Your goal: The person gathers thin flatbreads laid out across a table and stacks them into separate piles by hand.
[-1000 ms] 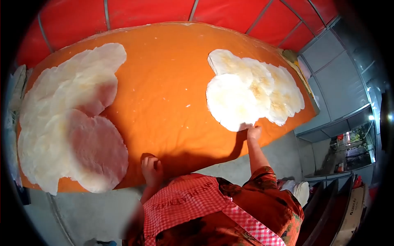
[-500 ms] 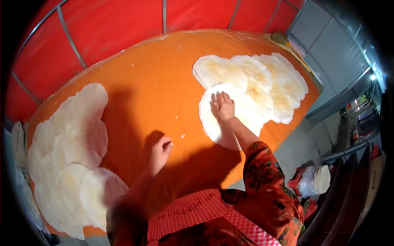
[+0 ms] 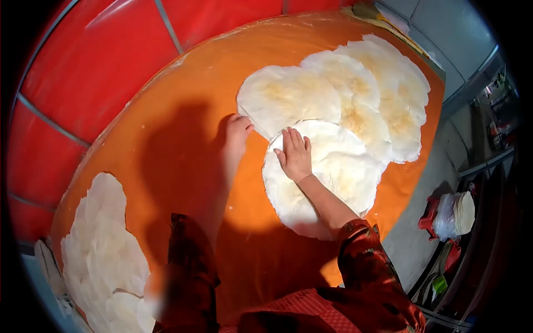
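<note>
Head view, only one. Right hand (image 3: pixel 297 155) is palm down on the front sheet (image 3: pixel 338 177), near its upper left edge. Fingers flat and close together, thumb set apart; not clamped on anything. Left hand (image 3: pixel 237 133) is at the left edge of the upper sheet (image 3: pixel 288 97), fingers curled. Can't tell if they pinch that edge or just sit beside it.

Front sheet: thin, round, pale, probably flatbread. It lies on the orange counter (image 3: pixel 183 83), nearest the person in the right-hand group, and overlaps the sheets behind it. Its surface is wavy, not fully flat. Back sheets (image 3: pixel 388 83) overlap too, with browner middles. Second group (image 3: pixel 105 244) lies at the counter's left end, well apart. Plastic-wrapped stack (image 3: pixel 456 215) sits off to the right, beyond the counter.

Risks, my judgement:
- Tear: sheets look thin; a one-sided pull at the edge with the palm pressing down could rip the rim.
- Drag: overlaps may stick, so shifting one could take its neighbour along.
- Crease: sideways palm pressure could turn the waves into folds.
- Sleeve snag: right sleeve (image 3: pixel 363 255) is close to the front sheet's lower edge; a low sweep could catch it.
- Missed edge: the person's shadow darkens the counter around the left hand.
</note>
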Demonstrator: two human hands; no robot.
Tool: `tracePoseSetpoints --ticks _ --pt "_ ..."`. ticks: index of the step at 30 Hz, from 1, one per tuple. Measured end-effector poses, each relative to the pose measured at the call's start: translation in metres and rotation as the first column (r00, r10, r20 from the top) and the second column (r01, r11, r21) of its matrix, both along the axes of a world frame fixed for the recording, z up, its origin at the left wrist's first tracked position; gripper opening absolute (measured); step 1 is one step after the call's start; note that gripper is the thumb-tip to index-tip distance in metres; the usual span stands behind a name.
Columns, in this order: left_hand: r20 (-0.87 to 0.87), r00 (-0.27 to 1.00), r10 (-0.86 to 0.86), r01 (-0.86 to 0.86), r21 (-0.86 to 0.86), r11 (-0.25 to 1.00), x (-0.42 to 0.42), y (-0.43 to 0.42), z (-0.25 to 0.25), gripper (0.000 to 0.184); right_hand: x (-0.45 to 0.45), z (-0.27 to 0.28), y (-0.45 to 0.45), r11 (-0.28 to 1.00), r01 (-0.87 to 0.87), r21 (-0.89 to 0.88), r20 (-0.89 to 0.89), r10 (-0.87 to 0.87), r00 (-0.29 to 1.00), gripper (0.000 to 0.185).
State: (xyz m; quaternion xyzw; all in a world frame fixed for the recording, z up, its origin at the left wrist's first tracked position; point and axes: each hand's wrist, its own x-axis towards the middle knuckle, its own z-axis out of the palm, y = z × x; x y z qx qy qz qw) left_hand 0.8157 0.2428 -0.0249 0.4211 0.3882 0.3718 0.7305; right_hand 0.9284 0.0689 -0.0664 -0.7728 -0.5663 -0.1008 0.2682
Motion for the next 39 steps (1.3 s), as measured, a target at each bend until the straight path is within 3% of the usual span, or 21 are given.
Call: tracePoseSetpoints --ticks 3,6,7,13,16,19,22,25,27,28,30,33,36,39 --pt "-0.092 0.992 0.089 -0.093 -0.045 0.995 0.026 0.024 -0.019 0.016 0.000 0.001 -0.002 0.999 0.001 0.037 -0.014 0.000 1.000 0.056" --pt "-0.299 0.954 0.023 -0.003 0.067 0.998 0.023 0.036 -0.014 0.015 0.001 -0.001 -0.003 0.998 -0.003 0.062 -0.039 0.006 0.999 0.055" --pt "-0.206 0.978 0.027 -0.003 0.116 0.993 0.022 0.037 -0.013 0.015 0.001 -0.002 -0.004 0.998 -0.001 0.058 -0.043 0.004 0.999 0.055" --pt "-0.127 0.985 -0.114 0.111 -0.029 0.993 0.026 0.052 -0.017 0.021 0.003 -0.002 -0.003 0.998 -0.003 0.061 -0.054 0.006 0.999 0.056" --pt "0.119 0.937 -0.329 0.337 -0.057 0.940 0.024 0.048 -0.010 0.023 0.003 -0.004 -0.002 0.998 -0.006 0.056 -0.063 0.009 0.998 0.056" --pt "0.249 0.900 -0.357 0.403 -0.168 0.900 0.025 0.047 -0.013 0.021 0.002 -0.002 -0.002 0.999 -0.005 0.049 -0.064 0.009 0.998 0.057" --pt "0.254 0.920 -0.298 0.337 -0.129 0.933 0.020 0.042 -0.027 0.016 0.001 0.002 -0.003 0.999 -0.012 0.036 -0.045 0.014 0.999 0.056" --pt "0.043 0.983 -0.181 0.184 -0.101 0.978 0.022 0.040 -0.033 0.014 -0.002 0.008 -0.003 1.000 -0.012 -0.010 0.002 0.012 1.000 0.055" --pt "-0.239 0.966 -0.094 0.096 -0.003 0.995 0.027 0.037 -0.035 0.013 -0.002 0.010 -0.002 0.997 -0.014 -0.070 0.046 0.017 0.999 0.056" --pt "-0.370 0.928 -0.036 0.061 0.056 0.997 0.030 0.035 -0.035 0.013 -0.001 0.018 0.000 0.982 -0.033 -0.186 0.000 0.033 0.999 0.057" --pt "-0.375 0.927 0.000 0.021 0.050 0.999 0.032 0.030 -0.029 0.014 0.005 0.041 0.009 0.913 -0.081 -0.400 -0.090 0.049 0.995 0.058" --pt "-0.401 0.916 -0.027 0.035 0.013 0.999 0.032 0.037 -0.039 0.014 0.008 0.032 0.030 0.991 -0.024 -0.130 0.173 0.047 0.984 0.058" --pt "-0.391 0.919 -0.043 0.049 0.006 0.999 0.030 0.038 -0.037 0.015 0.003 0.000 0.049 0.968 -0.175 -0.181 0.144 0.203 0.969 0.059" --pt "-0.295 0.953 -0.073 0.064 -0.042 0.997 0.019 0.034 -0.028 0.016 0.004 -0.006 0.051 0.954 -0.181 -0.240 0.046 0.198 0.979 0.062"
